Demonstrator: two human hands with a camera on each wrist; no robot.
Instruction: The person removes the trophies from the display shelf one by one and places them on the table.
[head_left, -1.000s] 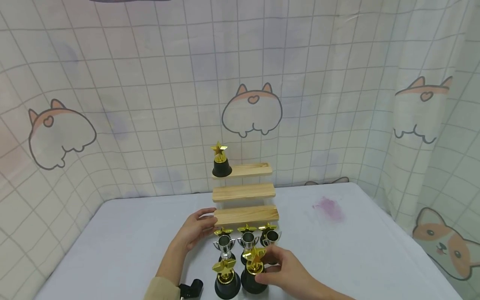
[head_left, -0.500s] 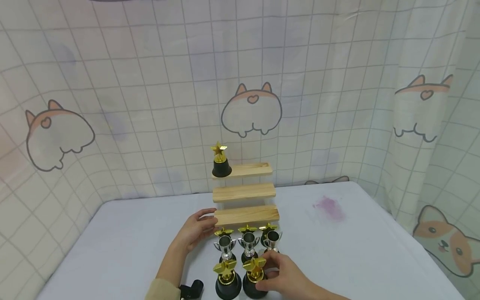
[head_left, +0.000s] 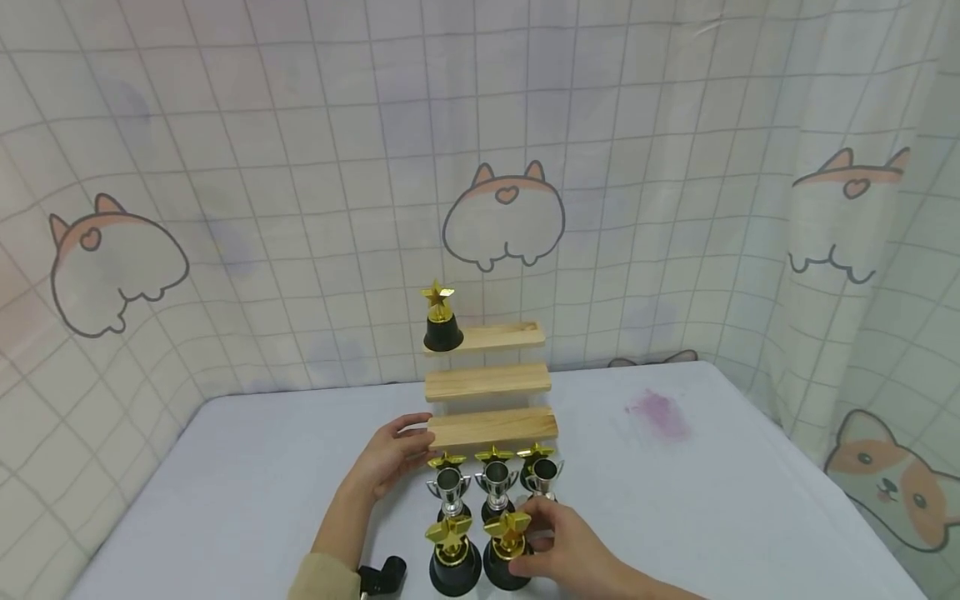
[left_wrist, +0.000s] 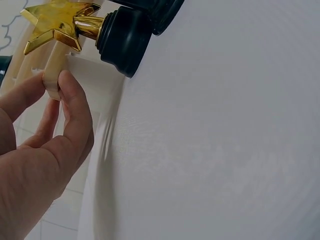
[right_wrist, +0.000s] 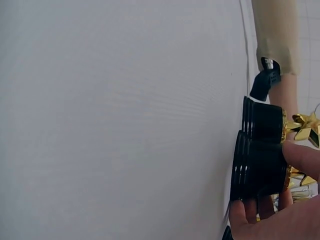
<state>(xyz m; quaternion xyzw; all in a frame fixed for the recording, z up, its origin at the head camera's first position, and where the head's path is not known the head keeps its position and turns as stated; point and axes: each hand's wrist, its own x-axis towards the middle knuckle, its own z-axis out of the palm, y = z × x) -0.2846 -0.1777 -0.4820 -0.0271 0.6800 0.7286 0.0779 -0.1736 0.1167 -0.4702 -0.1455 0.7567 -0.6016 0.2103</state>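
In the head view my left hand point(head_left: 393, 454) is at the left end of the lowest wooden shelf point(head_left: 491, 427). The left wrist view shows its thumb and fingers pinching that shelf end point(left_wrist: 52, 82). My right hand point(head_left: 570, 546) grips the right front gold star trophy point(head_left: 507, 567), thumb and fingers around its black base point(right_wrist: 257, 167). A matching star trophy point(head_left: 454, 567) stands upright just left of it. Behind are silver cup trophies point(head_left: 497, 483) on black bases, then a row of gold star trophies point(head_left: 493, 455), partly hidden.
One star trophy point(head_left: 442, 329) stands at the left end of the top shelf point(head_left: 502, 336), above the middle shelf point(head_left: 487, 382). White cloth covers the table point(head_left: 285, 467). A patterned curtain point(head_left: 337, 208) hangs behind. A black device point(head_left: 386, 577) is at my left wrist.
My right hand and its star trophy have moved slightly down and toward me, level with the neighbouring trophy. The left hand keeps its place on the shelf.
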